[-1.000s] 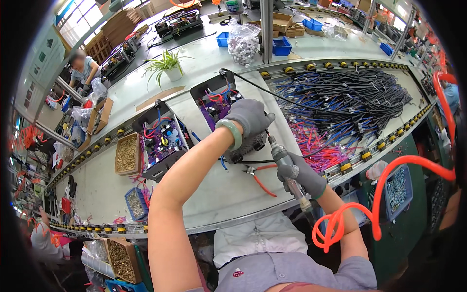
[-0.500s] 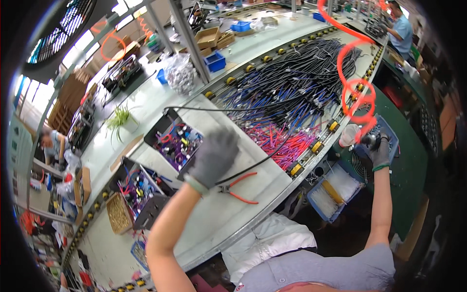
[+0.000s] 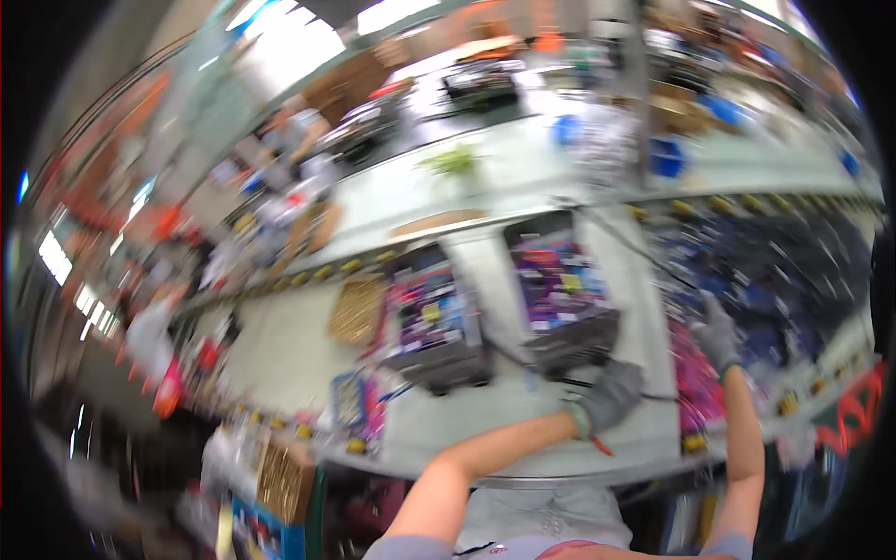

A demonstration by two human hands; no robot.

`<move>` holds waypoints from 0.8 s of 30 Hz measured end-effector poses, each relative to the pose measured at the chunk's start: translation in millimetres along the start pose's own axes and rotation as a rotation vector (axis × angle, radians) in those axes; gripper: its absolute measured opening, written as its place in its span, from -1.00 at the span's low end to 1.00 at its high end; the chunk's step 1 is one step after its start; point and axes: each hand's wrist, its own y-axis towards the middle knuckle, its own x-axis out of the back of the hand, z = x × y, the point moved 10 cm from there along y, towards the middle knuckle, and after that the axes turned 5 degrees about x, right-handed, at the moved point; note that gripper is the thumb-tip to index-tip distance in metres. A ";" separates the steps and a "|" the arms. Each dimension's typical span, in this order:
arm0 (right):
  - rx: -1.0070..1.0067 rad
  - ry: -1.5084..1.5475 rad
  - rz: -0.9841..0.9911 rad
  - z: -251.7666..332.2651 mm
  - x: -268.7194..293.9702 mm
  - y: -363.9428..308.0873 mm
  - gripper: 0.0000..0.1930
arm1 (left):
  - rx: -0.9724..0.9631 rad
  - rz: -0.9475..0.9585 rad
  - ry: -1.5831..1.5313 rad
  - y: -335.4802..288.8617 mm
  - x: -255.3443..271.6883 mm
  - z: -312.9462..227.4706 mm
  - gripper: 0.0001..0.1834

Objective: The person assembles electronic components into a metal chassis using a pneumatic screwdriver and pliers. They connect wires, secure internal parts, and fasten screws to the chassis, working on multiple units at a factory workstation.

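Observation:
My left hand point(image 3: 611, 397), in a grey glove, is over the table in front of the right dark box point(image 3: 569, 341). It covers most of the red-handled cutting pliers; one red handle point(image 3: 603, 449) shows below the hand. Blur hides whether its fingers grip them. A black cable point(image 3: 663, 399) passes by this hand. Also gloved in grey, my right hand point(image 3: 717, 336) reaches over the pile of cables point(image 3: 765, 289) with blue and pink ends. Its fingers look apart, and I make out nothing in them, though the picture is smeared.
A second dark box point(image 3: 439, 369) of small connectors stands to the left, beside a tray of brass-coloured parts point(image 3: 357, 313). A blue-rimmed tray point(image 3: 349, 403) sits near the front edge. A potted plant point(image 3: 455, 163) and a metal post point(image 3: 637, 103) are behind. An orange coiled hose point(image 3: 854, 411) hangs at right.
The view has swung left and blurred. My right hand has left the blue bin and dark object at the right for the cable pile. My left hand has moved onto the pliers.

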 end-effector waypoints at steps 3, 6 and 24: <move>0.006 -0.330 0.028 -59.1 -56.5 67.3 -0.24 | 0.016 -0.049 0.090 1.2 6.2 -8.5 -0.82; 0.040 -0.737 0.242 3.2 -81.1 72.5 -0.46 | 0.155 0.112 0.186 -6.7 -17.3 2.8 -0.84; 0.353 -0.317 0.987 200.9 17.6 -169.0 -0.53 | -0.055 0.051 -0.256 -45.5 78.4 -56.4 -0.59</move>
